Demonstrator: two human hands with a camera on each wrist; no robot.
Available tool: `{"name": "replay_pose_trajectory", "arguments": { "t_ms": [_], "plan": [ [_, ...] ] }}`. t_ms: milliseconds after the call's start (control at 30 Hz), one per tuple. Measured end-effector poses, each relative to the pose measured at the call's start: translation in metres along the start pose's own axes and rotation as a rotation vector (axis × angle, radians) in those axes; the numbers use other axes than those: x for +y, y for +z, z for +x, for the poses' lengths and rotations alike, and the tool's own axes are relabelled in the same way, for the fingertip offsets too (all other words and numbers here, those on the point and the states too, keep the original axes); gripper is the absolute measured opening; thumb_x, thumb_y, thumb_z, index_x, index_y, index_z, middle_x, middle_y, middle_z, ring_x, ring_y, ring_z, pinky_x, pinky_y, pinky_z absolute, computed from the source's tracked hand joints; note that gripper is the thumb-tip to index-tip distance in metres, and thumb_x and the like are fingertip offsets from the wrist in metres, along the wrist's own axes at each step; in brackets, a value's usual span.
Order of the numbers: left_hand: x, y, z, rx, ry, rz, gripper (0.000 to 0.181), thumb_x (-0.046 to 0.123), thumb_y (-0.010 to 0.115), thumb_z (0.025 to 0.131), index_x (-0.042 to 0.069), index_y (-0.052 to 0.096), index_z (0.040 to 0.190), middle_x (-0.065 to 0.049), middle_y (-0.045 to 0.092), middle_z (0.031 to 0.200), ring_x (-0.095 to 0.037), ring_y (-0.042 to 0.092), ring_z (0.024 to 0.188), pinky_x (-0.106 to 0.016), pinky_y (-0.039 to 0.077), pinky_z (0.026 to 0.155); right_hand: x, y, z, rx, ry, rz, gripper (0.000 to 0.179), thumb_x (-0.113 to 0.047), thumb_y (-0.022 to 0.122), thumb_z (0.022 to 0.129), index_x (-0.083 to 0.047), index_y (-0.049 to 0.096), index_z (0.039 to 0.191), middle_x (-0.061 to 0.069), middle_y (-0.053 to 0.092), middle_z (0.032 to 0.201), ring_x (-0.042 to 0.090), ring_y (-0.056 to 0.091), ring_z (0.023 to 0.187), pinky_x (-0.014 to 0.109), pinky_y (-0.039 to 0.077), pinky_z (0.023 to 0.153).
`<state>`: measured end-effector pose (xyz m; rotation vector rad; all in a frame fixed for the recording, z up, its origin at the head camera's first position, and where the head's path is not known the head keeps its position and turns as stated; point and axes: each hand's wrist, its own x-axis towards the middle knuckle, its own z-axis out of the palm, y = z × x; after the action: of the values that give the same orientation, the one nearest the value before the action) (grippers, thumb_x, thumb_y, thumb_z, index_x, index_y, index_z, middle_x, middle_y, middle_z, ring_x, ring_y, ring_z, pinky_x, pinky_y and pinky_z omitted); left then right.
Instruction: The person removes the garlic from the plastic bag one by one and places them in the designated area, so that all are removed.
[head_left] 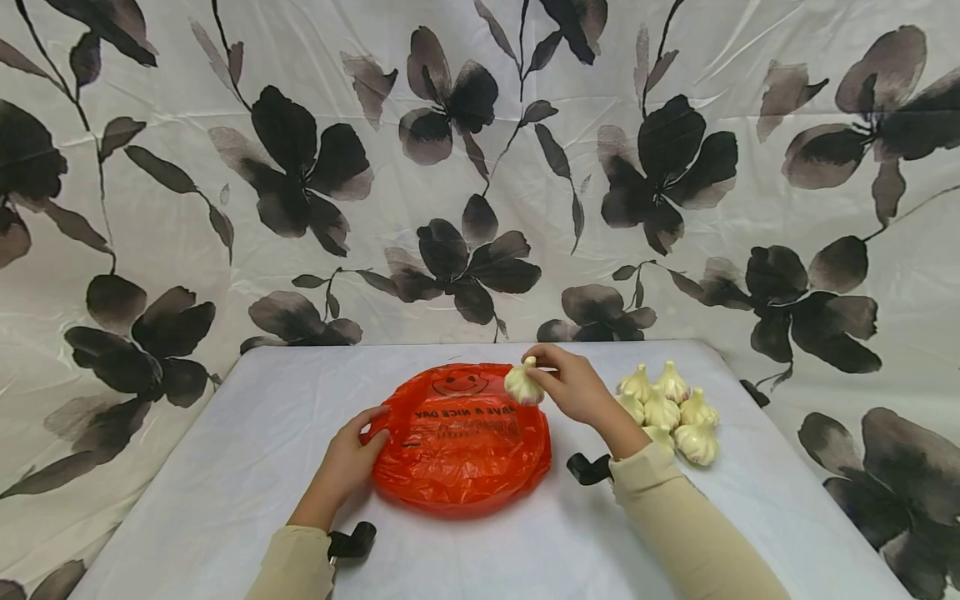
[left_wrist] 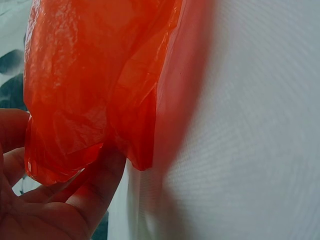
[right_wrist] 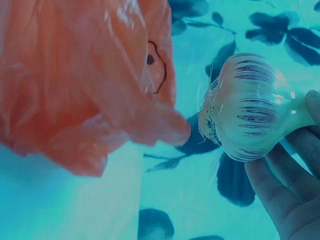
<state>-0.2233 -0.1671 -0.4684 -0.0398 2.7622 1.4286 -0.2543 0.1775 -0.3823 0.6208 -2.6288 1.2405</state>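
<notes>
A red plastic bag (head_left: 465,471) with a smiley face and mirrored lettering lies puffed out on the white table. At its left edge, my left hand (head_left: 351,454) holds the plastic; in the left wrist view the bag's corner (left_wrist: 75,135) sits between the fingers and thumb. My right hand (head_left: 576,390) pinches a garlic bulb (head_left: 522,385) by its stem, over the bag's far right side. Purple streaks and a tuft of roots show on this bulb (right_wrist: 252,107) in the right wrist view, its root end pointing toward the bag.
Several more garlic bulbs (head_left: 663,410) are heaped on the right of the table, beside the right forearm. The white tabletop (head_left: 225,467) ends at a floral cloth backdrop (head_left: 465,167). A black wrist mount (head_left: 588,468) sticks out from the right sleeve.
</notes>
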Motion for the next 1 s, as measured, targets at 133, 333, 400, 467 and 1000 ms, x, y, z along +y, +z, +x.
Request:
{"name": "replay_pose_trajectory", "arguments": {
  "t_ms": [133, 333, 400, 467, 1000],
  "plan": [
    [0.000, 0.000, 0.000, 0.002, 0.001, -0.006, 0.045, 0.022, 0.051, 0.100, 0.019, 0.044, 0.144, -0.018, 0.044, 0.147, -0.039, 0.049, 0.129, -0.051, 0.050, 0.099, 0.006, -0.007, -0.005, 0.023, -0.001, -0.002, 0.020, -0.021, 0.061, 0.095, -0.013, 0.062, 0.114, 0.009, 0.068, 0.115, 0.025, 0.067, 0.110, 0.040, 0.054, 0.095],
    [0.000, -0.001, -0.001, 0.005, 0.016, -0.011, 0.045, 0.021, 0.051, 0.100, 0.018, 0.044, 0.144, -0.018, 0.044, 0.147, -0.039, 0.050, 0.128, -0.051, 0.050, 0.099, 0.016, -0.017, -0.012, 0.050, 0.039, -0.025, 0.021, -0.022, 0.062, 0.095, -0.014, 0.062, 0.114, 0.009, 0.069, 0.115, 0.026, 0.066, 0.111, 0.041, 0.054, 0.095],
    [0.001, -0.001, -0.001, 0.003, 0.015, -0.012, 0.045, 0.021, 0.051, 0.100, 0.018, 0.044, 0.144, -0.018, 0.044, 0.147, -0.039, 0.051, 0.128, -0.051, 0.051, 0.098, 0.019, -0.020, -0.015, 0.057, 0.048, -0.032, 0.022, -0.022, 0.062, 0.095, -0.014, 0.062, 0.115, 0.009, 0.069, 0.115, 0.026, 0.066, 0.111, 0.042, 0.054, 0.095],
    [0.002, -0.001, -0.002, 0.002, 0.012, -0.012, 0.045, 0.021, 0.051, 0.100, 0.019, 0.044, 0.144, -0.018, 0.044, 0.147, -0.039, 0.051, 0.128, -0.051, 0.051, 0.098, 0.023, -0.022, -0.017, 0.068, 0.050, -0.034, 0.022, -0.022, 0.062, 0.095, -0.013, 0.062, 0.115, 0.009, 0.069, 0.115, 0.027, 0.067, 0.110, 0.042, 0.055, 0.094],
    [0.003, -0.001, -0.004, -0.001, 0.002, -0.008, 0.045, 0.021, 0.051, 0.100, 0.018, 0.043, 0.144, -0.019, 0.043, 0.147, -0.040, 0.052, 0.126, -0.048, 0.053, 0.095, 0.052, -0.022, -0.031, 0.106, 0.080, -0.114, 0.025, -0.019, 0.060, 0.096, -0.013, 0.062, 0.120, 0.013, 0.071, 0.114, 0.032, 0.068, 0.107, 0.045, 0.056, 0.091]
  ]
}}
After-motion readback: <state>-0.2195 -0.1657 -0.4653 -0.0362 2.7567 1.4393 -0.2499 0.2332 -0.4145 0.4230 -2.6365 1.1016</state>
